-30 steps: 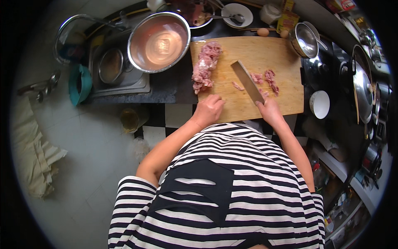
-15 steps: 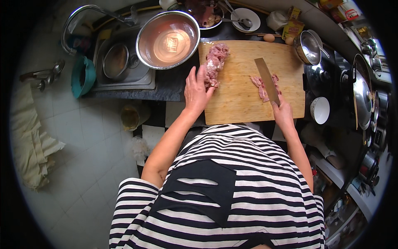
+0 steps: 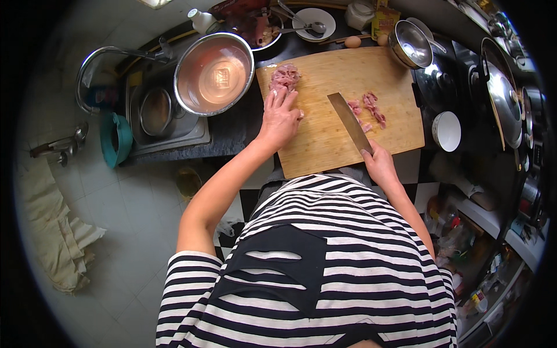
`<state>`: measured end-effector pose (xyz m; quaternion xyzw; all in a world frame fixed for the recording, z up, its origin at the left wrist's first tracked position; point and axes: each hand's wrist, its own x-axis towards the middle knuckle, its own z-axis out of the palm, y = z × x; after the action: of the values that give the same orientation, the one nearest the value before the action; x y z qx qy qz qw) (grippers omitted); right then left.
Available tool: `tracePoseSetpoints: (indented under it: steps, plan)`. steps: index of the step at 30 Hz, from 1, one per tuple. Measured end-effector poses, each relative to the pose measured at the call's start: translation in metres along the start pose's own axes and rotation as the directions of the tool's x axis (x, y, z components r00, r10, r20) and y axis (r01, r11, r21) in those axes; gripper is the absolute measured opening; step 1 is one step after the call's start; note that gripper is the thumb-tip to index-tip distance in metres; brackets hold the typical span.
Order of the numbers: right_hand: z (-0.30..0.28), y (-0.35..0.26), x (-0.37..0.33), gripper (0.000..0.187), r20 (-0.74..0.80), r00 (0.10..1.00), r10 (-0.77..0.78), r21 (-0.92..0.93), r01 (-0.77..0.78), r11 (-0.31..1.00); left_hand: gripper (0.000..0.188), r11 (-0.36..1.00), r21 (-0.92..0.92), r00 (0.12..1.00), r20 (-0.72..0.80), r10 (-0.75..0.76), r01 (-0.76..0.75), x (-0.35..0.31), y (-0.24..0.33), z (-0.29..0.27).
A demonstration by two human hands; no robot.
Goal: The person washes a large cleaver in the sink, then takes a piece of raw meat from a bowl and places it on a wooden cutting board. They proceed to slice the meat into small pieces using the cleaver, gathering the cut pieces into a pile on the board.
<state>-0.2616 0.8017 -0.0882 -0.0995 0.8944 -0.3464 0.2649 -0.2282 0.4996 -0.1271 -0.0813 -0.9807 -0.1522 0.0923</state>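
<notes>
A pile of raw pink meat [image 3: 285, 76] lies along the left edge of the wooden cutting board [image 3: 325, 145]. My left hand [image 3: 279, 123] is closed over its near part, the fingers curled on the meat and hiding some of it. Wrapped round the handle of a cleaver [image 3: 351, 123] is my right hand [image 3: 380, 163]. The blade slants up and to the left, over the middle of the board. Cut meat pieces [image 3: 374, 109] lie just right of the blade, some partly behind it.
A metal basin [image 3: 203, 107] of pinkish liquid stands left of the board, next to the sink [image 3: 191, 139]. At the back are a white plate [image 3: 325, 17] with spoons and an egg [image 3: 352, 42]. A metal bowl [image 3: 411, 45] overlaps the far right corner; a white bowl [image 3: 446, 131] sits right.
My left hand has moved from beside the meat pile onto it. The cleaver has shifted left, off the cut pieces, which now show more. The whole view has turned slightly.
</notes>
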Motion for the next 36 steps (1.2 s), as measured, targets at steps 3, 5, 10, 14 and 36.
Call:
tracePoseSetpoints:
  steps: [3,5,10,14,36]
  plan:
    - [-0.001,0.003,-0.003,0.021,-0.003,1.000,0.028,0.014,-0.028,0.999,0.009,0.989,-0.139,0.995,-0.072,-0.065,0.055,-0.003,0.004,-0.004]
    - [0.000,0.006,-0.004,0.021,0.000,0.999,0.034,0.033,-0.034,0.999,0.010,0.965,-0.242,0.990,-0.066,-0.125,0.105,-0.007,0.006,-0.009]
    - [0.001,0.012,-0.004,0.023,-0.036,0.999,0.012,0.076,-0.010,0.997,0.011,0.645,-0.683,0.904,0.055,-0.423,0.343,-0.022,0.001,-0.021]
    - [0.003,0.015,-0.003,0.024,-0.036,0.999,0.018,0.068,-0.016,0.998,0.018,-0.048,-0.939,0.763,0.307,-0.569,0.341,-0.009,0.008,-0.055]
    - [-0.008,0.016,-0.010,0.023,-0.039,0.988,0.152,-0.104,-0.155,0.982,0.023,0.933,-0.360,0.999,-0.052,-0.006,-0.013,-0.003,0.076,0.053]
